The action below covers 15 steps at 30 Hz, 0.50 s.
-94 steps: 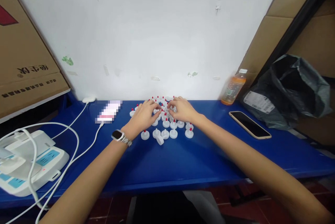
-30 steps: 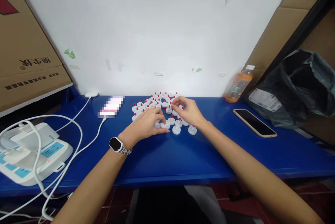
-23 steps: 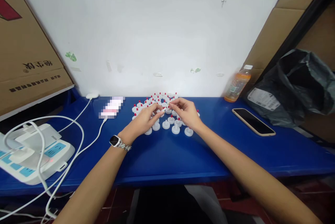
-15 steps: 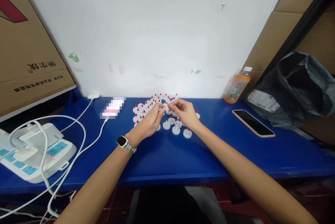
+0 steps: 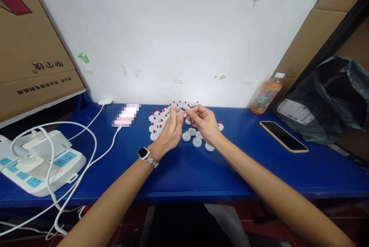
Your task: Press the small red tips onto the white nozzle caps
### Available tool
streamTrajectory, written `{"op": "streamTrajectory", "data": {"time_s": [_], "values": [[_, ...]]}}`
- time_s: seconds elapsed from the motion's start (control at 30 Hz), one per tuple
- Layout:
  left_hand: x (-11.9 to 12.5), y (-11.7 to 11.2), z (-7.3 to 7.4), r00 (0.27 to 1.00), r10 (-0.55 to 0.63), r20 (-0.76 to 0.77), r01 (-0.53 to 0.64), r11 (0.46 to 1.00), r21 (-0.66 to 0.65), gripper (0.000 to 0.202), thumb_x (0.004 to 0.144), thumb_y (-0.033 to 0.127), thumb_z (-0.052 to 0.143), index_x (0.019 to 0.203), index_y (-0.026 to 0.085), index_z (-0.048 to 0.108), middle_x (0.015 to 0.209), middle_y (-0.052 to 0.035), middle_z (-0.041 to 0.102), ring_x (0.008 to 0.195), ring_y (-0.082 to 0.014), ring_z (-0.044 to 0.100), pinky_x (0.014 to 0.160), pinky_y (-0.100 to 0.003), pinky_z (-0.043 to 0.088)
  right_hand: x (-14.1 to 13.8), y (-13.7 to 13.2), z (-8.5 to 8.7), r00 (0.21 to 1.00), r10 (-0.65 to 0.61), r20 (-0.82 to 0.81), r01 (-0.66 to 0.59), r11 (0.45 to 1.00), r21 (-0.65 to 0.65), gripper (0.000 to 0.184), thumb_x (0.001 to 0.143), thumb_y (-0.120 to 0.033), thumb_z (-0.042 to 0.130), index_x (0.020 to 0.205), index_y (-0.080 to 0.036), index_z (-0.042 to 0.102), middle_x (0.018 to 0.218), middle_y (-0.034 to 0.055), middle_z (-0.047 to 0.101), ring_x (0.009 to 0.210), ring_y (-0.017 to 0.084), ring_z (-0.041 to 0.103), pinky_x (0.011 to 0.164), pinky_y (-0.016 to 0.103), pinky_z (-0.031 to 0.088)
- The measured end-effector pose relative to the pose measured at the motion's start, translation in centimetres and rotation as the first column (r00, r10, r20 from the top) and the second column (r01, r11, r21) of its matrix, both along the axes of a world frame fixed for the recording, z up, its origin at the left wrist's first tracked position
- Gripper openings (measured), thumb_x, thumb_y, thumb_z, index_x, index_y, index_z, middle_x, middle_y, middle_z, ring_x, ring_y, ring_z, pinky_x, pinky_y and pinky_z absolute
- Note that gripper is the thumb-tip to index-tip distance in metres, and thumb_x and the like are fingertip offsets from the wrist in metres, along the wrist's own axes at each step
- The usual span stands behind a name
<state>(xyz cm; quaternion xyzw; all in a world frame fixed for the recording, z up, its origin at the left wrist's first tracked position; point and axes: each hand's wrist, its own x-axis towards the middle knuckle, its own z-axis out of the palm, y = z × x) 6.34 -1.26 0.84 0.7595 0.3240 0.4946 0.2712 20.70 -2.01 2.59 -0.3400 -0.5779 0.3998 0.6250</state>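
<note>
Currently your L hand [image 5: 172,128] & R hand [image 5: 204,123] meet over the glossy blue surface [image 5: 184,176], fingers of both pinching a small white plastic pc. [image 5: 185,115], mostly hidden. Red-tipped round white plastic caps [image 5: 153,136] stand behind & left; translucent round caps [image 5: 197,142] sit near your R hand.

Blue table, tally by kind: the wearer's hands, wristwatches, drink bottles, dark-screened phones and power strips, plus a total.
Left hand and right hand: 2
Wristwatch: 1
Drink bottle: 1
Dark-screened phone: 1
Power strip: 1
Total: 6
</note>
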Motion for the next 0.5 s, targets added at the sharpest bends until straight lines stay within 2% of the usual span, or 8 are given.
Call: {"op": "streamTrajectory", "data": {"time_s": [0.1, 0.17, 0.27, 0.33, 0.4, 0.5], "values": [[0.8, -0.2, -0.1, 0.991, 0.059, 0.117, -0.055, 0.998, -0.035, 0.033, 0.105, 0.052, 0.021, 0.101, 0.023, 0.036, 0.098, -0.0054, 0.052, 0.086, -0.0162, 0.054, 0.08, -0.032, 0.047, -0.9, -0.2, 0.5, 0.998, -0.055, 0.003, 0.054, 0.997, 0.062, 0.042, 0.073, -0.056, 0.078, 0.074, -0.02, 0.057, 0.066, -0.0015, 0.06, 0.06, 0.011, 0.052, 0.06, 0.027, 0.045], [0.9, -0.2, -0.1, 0.988, 0.072, 0.138, -0.066, 0.997, -0.051, 0.034, 0.104, 0.053, 0.02, 0.1, 0.023, 0.036, 0.099, -0.0058, 0.053, 0.087, -0.0163, 0.055, 0.08, -0.032, 0.047, -1.1, -0.1, 0.6, 0.995, -0.082, 0.051, 0.077, 0.993, 0.089, 0.043, 0.075, -0.058, 0.075, 0.074, -0.02, 0.056, 0.068, -0.0008, 0.06, 0.061, 0.012, 0.053, 0.061, 0.027, 0.046], [0.5, -0.1, 0.2, 0.996, 0.056, 0.064, -0.05, 0.995, -0.091, 0.037, 0.104, 0.054, 0.019, 0.103, 0.023, 0.039, 0.097, -0.0051, 0.055, 0.085, -0.0165, 0.056, 0.081, -0.033, 0.047, -0.4, 0.5, 0.2, 0.987, -0.078, 0.143, 0.063, 0.992, 0.109, 0.04, 0.08, -0.057, 0.071, 0.076, -0.02, 0.055, 0.068, -0.0007, 0.061, 0.061, 0.012, 0.054, 0.06, 0.027, 0.045], [-0.2, 0.3, 0.5, 0.998, 0.055, -0.035, -0.058, 0.994, -0.096, 0.037, 0.105, 0.053, 0.021, 0.111, 0.023, 0.043, 0.102, -0.0056, 0.057, 0.091, -0.0177, 0.057, 0.087, -0.035, 0.046, 0.8, 1.2, -0.1, 0.971, -0.061, 0.233, 0.038, 0.994, 0.102, 0.035, 0.084, -0.052, 0.068, 0.078, -0.02, 0.055, 0.069, -0.0005, 0.062, 0.062, 0.012, 0.055, 0.06, 0.026, 0.044], [-0.9, 0.8, 0.7, 0.988, 0.091, -0.125, -0.097, 0.994, -0.043, 0.037, 0.105, 0.051, 0.025, 0.118, 0.023, 0.046, 0.111, -0.0067, 0.058, 0.103, -0.0197, 0.057, 0.096, -0.037, 0.043, 2.2, 1.9, -0.4, 0.928, -0.083, 0.363, 0.051, 0.994, 0.099, 0.029, 0.087, -0.046, 0.065, 0.08, -0.02, 0.056, 0.07, -0.0001, 0.063, 0.062, 0.013, 0.056, 0.06, 0.026, 0.043], [-1.9, 1.6, 0.8, 0.972, 0.164, -0.17, -0.154, 0.985, 0.074, 0.034, 0.105, 0.047, 0.029, 0.115, 0.022, 0.051, 0.114, -0.0073, 0.06, 0.111, -0.0211, 0.055, 0.1, -0.039, 0.04, 3.7, 2.6, -0.5, 0.799, -0.137, 0.585, 0.086, 0.99, 0.114, 0.02, 0.089, -0.035, 0.061, 0.08, -0.018, 0.06, 0.071, 0.0006, 0.066, 0.062, 0.013, 0.056, 0.061, 0.026, 0.042]]}}
